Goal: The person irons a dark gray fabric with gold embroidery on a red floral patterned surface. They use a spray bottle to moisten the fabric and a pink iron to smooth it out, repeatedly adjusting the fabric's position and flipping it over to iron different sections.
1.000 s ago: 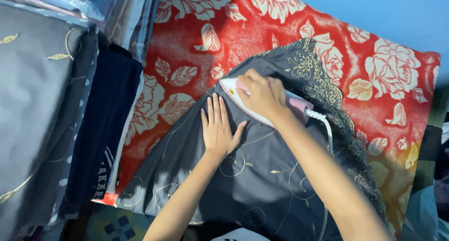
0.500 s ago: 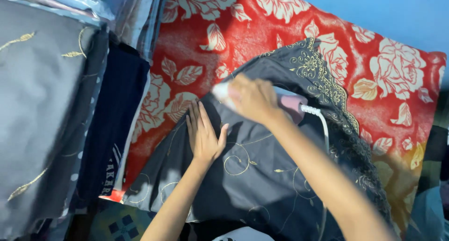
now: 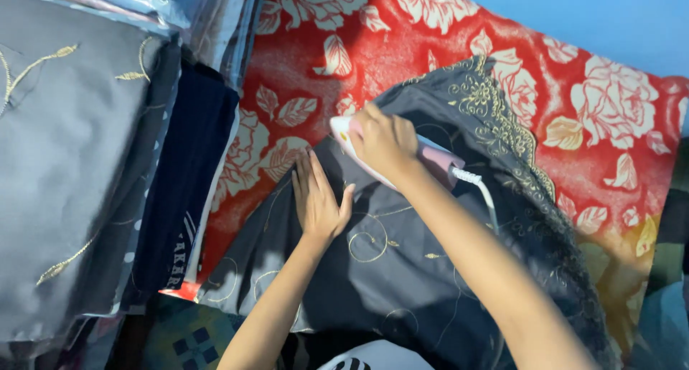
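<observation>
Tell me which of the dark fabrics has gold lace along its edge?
The dark grey cloth under both hands, spread on the red floral sheet; the folded fabrics at left lack lace.

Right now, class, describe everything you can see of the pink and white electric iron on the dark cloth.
The pink and white electric iron lies soleplate down on the dark grey cloth with gold embroidery, its pale pointed nose toward the upper left. The right hand grips its handle and hides most of the top. The body looks like smooth plastic. A white cord leaves its pink rear end and runs down beside the forearm.
</observation>
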